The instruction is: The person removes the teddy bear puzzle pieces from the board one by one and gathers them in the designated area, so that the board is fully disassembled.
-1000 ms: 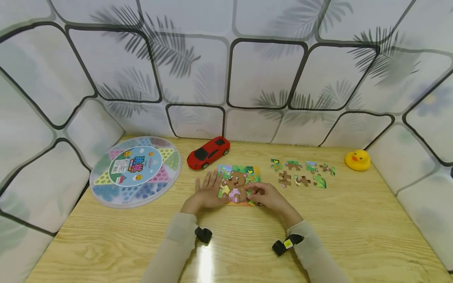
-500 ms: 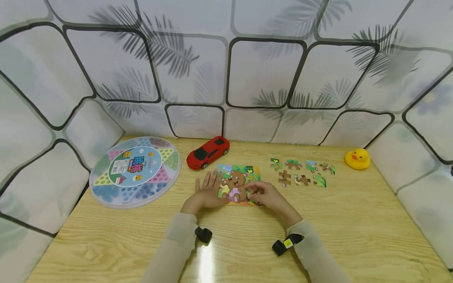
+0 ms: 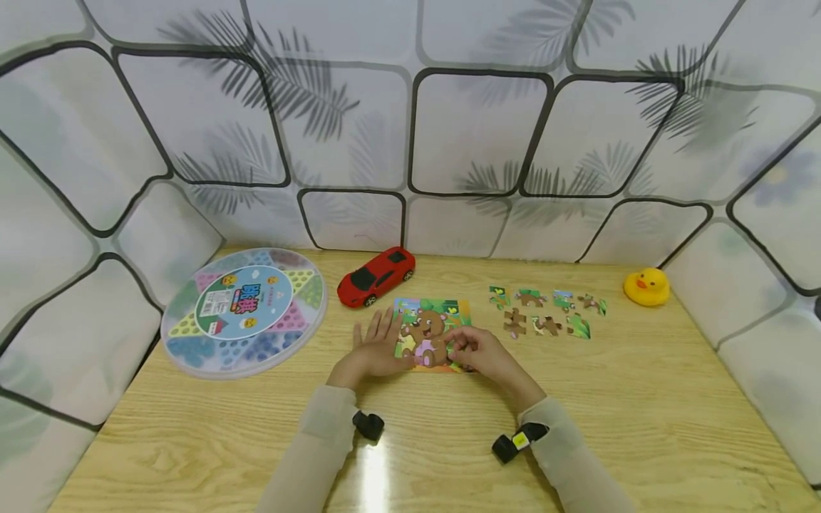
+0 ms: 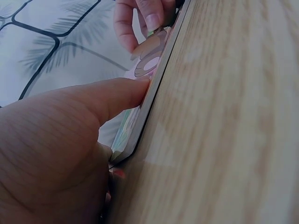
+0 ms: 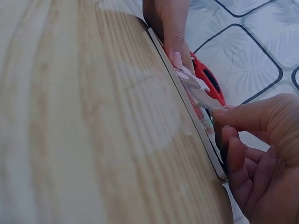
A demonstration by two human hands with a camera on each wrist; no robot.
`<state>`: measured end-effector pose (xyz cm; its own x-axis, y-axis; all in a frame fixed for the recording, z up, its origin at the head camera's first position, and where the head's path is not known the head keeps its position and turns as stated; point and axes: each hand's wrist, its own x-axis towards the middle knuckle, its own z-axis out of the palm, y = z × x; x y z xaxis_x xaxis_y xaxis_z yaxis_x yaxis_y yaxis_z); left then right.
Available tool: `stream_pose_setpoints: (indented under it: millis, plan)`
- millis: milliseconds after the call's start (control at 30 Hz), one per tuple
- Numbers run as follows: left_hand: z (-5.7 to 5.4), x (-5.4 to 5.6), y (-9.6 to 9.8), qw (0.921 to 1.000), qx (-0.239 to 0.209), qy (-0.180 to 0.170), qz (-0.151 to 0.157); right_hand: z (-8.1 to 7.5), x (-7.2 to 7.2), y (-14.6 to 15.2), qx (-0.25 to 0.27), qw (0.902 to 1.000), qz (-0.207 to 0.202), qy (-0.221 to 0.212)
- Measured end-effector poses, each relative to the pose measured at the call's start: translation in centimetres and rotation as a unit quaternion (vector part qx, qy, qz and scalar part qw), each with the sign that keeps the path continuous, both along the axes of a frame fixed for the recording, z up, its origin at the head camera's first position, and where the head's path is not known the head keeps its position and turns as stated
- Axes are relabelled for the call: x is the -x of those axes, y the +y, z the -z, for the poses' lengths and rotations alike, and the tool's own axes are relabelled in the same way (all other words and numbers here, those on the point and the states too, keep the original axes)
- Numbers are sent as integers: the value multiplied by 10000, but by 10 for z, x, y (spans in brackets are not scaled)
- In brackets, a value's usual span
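Observation:
A bear jigsaw puzzle (image 3: 428, 326) lies in its flat tray on the wooden table. My left hand (image 3: 375, 353) rests beside its left edge, fingers spread and straight. In the left wrist view, the left thumb (image 4: 124, 93) presses on the puzzle near the tray's front edge. My right hand (image 3: 482, 351) is over the puzzle's lower right part. Between its thumb and forefinger it pinches a puzzle piece (image 5: 202, 97), which tilts up from the tray in the right wrist view. How that piece joins the others is partly hidden by the fingers.
Several loose puzzle pieces (image 3: 547, 325) lie right of the tray. Behind it stands a red toy car (image 3: 377, 276). A round Chinese checkers box (image 3: 245, 310) is at the left, a yellow rubber duck (image 3: 646, 287) at the far right. A patterned fabric wall (image 3: 481, 135) encloses the table.

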<state>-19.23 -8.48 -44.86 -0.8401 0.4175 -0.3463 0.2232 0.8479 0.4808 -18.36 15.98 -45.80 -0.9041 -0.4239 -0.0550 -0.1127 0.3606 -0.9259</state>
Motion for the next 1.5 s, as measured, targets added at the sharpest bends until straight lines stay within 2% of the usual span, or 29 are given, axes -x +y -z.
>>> stream_pose_setpoints:
  millis: [200,367,633,1067,1233,1500]
  plan:
    - [0,0,0,10000,-25,-1,-47,-2,0,-2,193,9993,130,-285]
    - [1,3,0,9999,151,-34,-56,-4,1,-2,316,9982,253,-439]
    - [-2,2,0,9999,32,99,-46,-6,2,-1,315,9959,553,-649]
    - [0,2,1,10000,12,40,-32,-8,2,7,721,9909,682,-913]
    - [6,4,1,9999,107,-5,-86,-9,0,13,683,9903,784,-922]
    - [-2,0,0,9999,75,71,-22,-5,2,36,830,9906,838,-700]
